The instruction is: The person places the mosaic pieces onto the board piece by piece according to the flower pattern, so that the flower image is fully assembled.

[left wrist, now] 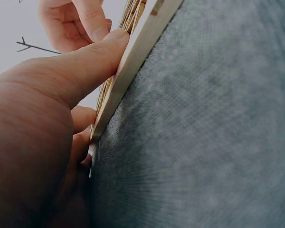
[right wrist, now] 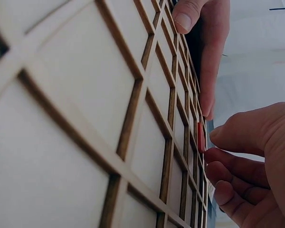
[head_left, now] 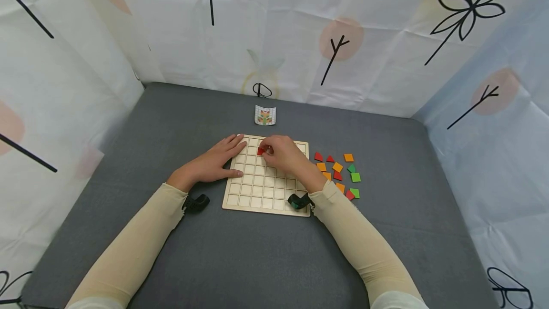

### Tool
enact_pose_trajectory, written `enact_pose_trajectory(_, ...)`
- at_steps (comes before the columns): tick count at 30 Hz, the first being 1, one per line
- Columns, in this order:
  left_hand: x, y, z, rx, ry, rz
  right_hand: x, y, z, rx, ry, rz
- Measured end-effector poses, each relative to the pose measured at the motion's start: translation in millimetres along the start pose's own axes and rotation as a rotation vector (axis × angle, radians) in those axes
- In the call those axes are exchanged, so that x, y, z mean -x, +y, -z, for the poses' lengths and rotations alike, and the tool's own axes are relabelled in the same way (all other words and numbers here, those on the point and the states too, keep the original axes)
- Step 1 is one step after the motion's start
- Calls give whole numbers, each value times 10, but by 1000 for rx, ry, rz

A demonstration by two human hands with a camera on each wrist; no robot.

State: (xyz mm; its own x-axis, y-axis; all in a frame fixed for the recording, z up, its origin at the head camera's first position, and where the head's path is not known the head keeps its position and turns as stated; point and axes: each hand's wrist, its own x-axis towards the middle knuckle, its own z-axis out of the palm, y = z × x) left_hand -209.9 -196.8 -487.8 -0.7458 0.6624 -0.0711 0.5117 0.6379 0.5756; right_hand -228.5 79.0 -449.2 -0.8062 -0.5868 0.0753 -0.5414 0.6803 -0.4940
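A pale wooden grid board (head_left: 249,200) with raised square cells lies on the grey table. My left hand (head_left: 216,159) rests on its left side with the fingers stretched out, and the thumb (left wrist: 116,40) presses on the edge. Over the upper part of the board, my right hand (head_left: 285,154) pinches a small red tile (head_left: 260,151) between thumb and index finger. In the right wrist view the red tile (right wrist: 201,137) stands at the grid beside those fingertips; the exact contact is partly hidden. The other right-hand fingers are curled.
Right of the board lie several loose tiles: orange squares (head_left: 349,158), green squares (head_left: 355,177) and red pieces (head_left: 318,157). Behind the board is a small card (head_left: 265,115) with a coloured pattern on a grid. A patterned white cloth (head_left: 291,61) hangs around the table.
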Motion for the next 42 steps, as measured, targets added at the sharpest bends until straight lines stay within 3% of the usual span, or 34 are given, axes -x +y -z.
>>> enact_pose_trajectory(9,0,-8,-7,3,16,-23,38,-4,33,1,5,-21)
enact_pose_trajectory(14,-2,-4,-2,-1,4,-5,77,15,89,2,21,-8)
enact_pose_trajectory(42,-14,-3,-30,-15,12,-9,531,320,613,-12,134,-101)
